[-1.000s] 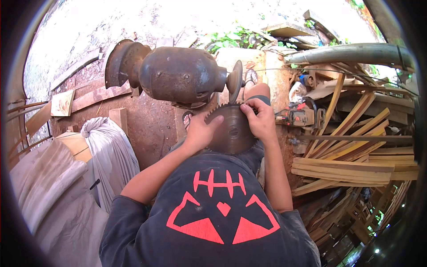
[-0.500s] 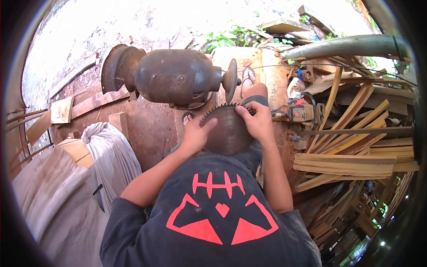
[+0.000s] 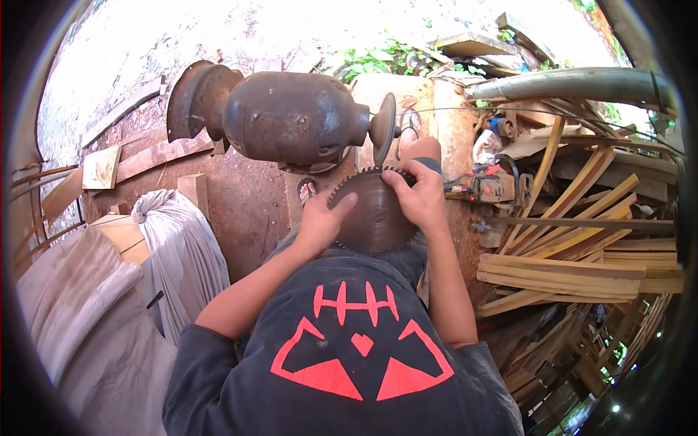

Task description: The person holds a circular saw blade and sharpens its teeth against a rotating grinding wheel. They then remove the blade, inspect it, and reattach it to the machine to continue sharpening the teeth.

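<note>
Above brown floor (image 3: 243,225), left hand (image 3: 321,221) and right hand (image 3: 422,198) clamp saw blade (image 3: 372,216) by disc (image 3: 382,134).

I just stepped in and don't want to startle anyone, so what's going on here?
A person holds a toothed circular saw blade in both bare hands, over the lap. The left hand grips near its upper edge, and the right hand holds the other side. The blade's top teeth are at the lower edge of a grinding wheel on a rusty motor; whether they touch, I can't tell.
</note>
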{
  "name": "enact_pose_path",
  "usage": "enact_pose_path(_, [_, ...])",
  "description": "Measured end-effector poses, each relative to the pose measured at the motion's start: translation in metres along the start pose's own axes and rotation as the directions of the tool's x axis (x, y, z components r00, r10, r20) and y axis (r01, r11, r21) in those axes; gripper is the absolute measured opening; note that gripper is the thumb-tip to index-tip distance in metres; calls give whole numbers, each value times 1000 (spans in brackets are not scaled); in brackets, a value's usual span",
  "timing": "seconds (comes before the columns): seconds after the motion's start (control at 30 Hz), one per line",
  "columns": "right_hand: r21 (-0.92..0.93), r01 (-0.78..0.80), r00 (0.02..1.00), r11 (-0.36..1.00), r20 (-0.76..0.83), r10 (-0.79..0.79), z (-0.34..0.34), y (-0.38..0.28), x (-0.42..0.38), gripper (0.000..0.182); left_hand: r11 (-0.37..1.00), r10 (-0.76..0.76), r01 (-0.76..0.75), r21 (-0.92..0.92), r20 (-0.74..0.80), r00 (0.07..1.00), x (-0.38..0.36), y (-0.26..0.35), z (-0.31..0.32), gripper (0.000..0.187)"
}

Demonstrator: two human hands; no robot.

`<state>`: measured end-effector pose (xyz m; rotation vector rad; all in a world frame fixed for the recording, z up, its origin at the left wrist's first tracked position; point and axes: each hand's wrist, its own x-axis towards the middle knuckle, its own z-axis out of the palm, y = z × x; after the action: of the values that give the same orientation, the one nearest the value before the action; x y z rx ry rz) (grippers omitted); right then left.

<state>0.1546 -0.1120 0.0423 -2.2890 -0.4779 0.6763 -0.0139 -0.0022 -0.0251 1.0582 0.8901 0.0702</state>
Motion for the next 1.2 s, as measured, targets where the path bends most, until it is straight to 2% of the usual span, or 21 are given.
enact_pose_path(0.03, [1,0,1000,1000,-5,0,0,0,1,35,999,18,-18,40,-10,1000,0,1,0,40])
enact_pose_path(0.13, [11,7,1000,1000,-22,-7,1,2,3,35,985,-51,49,167,10,999,1,9,-1,40])
enact_pose_path(0.23, [14,34,999,999,-32,-33,0,2,5,34,960,5,-2,281,-9,1000,3,7,-1,40])
enact_pose_path(0.73, [44,79,994,996,-76,-75,1,2,4,27,970,2,9,243,-43,999,1,16,8,38])
enact_pose_path(0.83, [47,62,996,997,-72,-58,1,3,5,27,987,91,-79,143,-78,993,2,8,11,45])
enact_pose_path(1.03, [25,71,996,997,-61,-69,-1,-1,4,28,953,162,-127,276,-106,981,2,4,11,47])
enact_pose_path(1.13, [17,76,996,997,-58,-74,-1,3,6,31,970,74,-52,236,-88,993,-4,16,13,47])
enact_pose_path(1.2, [-10,94,993,995,-65,-95,1,8,5,32,952,145,-110,287,-103,984,-3,11,14,46])
